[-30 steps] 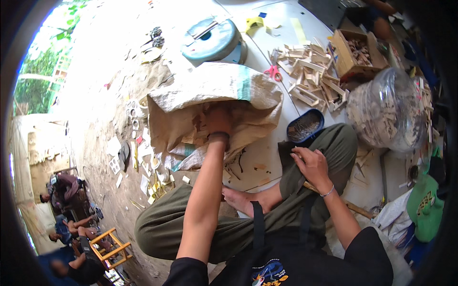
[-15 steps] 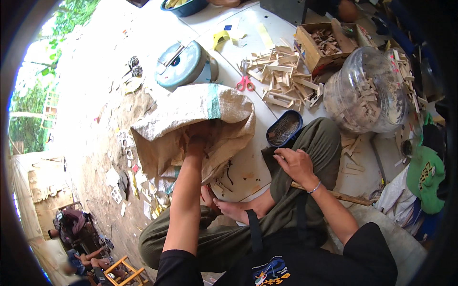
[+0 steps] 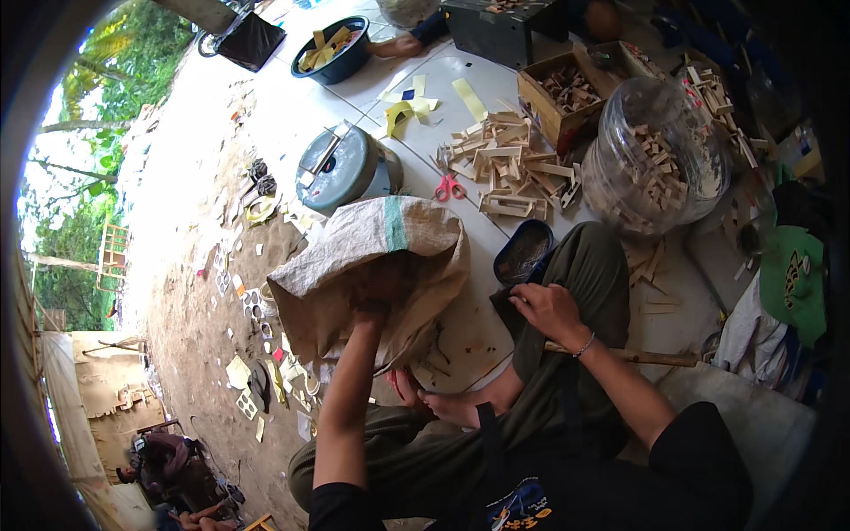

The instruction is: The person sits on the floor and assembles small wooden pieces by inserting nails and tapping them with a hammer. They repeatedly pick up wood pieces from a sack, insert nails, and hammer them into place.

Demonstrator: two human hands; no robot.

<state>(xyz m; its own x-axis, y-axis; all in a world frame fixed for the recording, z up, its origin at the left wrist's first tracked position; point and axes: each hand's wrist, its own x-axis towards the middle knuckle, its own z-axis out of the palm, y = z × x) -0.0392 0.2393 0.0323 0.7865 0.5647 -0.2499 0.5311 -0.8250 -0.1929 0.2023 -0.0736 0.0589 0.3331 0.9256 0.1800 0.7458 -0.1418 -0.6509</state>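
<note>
My left hand (image 3: 381, 281) reaches deep into the mouth of a woven sack (image 3: 305, 274), off-white with a green stripe. The shadow inside hides its fingers and anything they touch. Over my bent right knee, my right hand (image 3: 551, 310) is closed, thumb and fingers drawn together; whatever may be between them is too small to make out. Just beyond those fingertips sits a blue oval container (image 3: 501, 265) of thin metal pieces that look like nails. Below my right wrist a wooden stick (image 3: 651, 357) lies across.
Beyond the sack stand a lidded grey bucket (image 3: 354, 164) and red-handled scissors (image 3: 449, 188). A pile of small wooden frames (image 3: 518, 164), a wooden box (image 3: 562, 115) and a clear plastic jar (image 3: 620, 181) of wood pieces fill the right. Another person's hand (image 3: 396, 46) rests beside a dark basin (image 3: 347, 66).
The view has shifted, showing more of the far side. My left hand stays in the sack, whose opening has sagged slightly. The right hand keeps its closed pose at the knee.
</note>
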